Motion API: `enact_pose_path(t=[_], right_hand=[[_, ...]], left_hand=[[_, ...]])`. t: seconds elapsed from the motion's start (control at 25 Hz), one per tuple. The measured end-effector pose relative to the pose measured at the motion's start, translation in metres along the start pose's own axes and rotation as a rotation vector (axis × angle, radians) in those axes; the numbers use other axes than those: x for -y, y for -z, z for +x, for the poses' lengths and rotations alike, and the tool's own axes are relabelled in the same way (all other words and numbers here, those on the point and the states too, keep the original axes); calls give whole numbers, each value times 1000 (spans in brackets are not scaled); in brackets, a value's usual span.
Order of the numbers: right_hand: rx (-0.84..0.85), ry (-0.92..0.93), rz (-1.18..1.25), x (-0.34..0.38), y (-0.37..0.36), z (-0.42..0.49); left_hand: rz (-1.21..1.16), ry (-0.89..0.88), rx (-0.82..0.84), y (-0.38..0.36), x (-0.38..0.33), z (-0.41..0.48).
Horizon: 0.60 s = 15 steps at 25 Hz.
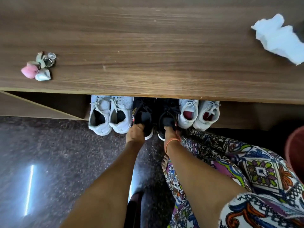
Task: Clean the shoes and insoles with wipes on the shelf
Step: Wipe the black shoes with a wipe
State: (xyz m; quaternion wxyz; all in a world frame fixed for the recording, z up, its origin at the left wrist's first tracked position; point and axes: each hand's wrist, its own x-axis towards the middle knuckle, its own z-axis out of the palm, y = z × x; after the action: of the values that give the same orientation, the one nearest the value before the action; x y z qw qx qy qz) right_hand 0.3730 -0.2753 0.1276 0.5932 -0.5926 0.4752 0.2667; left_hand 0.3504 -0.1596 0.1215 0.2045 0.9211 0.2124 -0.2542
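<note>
As the left hand (135, 134) and right hand (170, 131) curl their fingers (139, 127) round the black shoes' (143, 115) heels, wiping looks unstarted; the wipe (278, 38) lies well beyond them, on the tabletop (148, 46).

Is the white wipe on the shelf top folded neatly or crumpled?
Crumpled: the white wipe lies bunched, with ragged edges and uneven creases.

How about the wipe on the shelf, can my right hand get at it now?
Probably not yet: the right hand grips the heel of a black shoe under the shelf. Once it lets go, likely yes, since the wipe lies uncovered on top.
</note>
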Motion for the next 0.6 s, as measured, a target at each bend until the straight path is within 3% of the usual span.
enact_pose_path(t=[0.08, 0.24, 0.48, 0.6], right_hand=[[156, -75, 26, 8, 0, 0], [104, -19, -197, 10, -7, 2], [296, 260, -1080, 59, 12, -10], [349, 156, -1423, 88, 61, 10]], left_hand=[[-33, -36, 74, 2, -4, 5], [-32, -181, 231, -3, -12, 1], [-9, -265, 167, 2, -26, -23], [30, -298, 122, 5, -55, -31]])
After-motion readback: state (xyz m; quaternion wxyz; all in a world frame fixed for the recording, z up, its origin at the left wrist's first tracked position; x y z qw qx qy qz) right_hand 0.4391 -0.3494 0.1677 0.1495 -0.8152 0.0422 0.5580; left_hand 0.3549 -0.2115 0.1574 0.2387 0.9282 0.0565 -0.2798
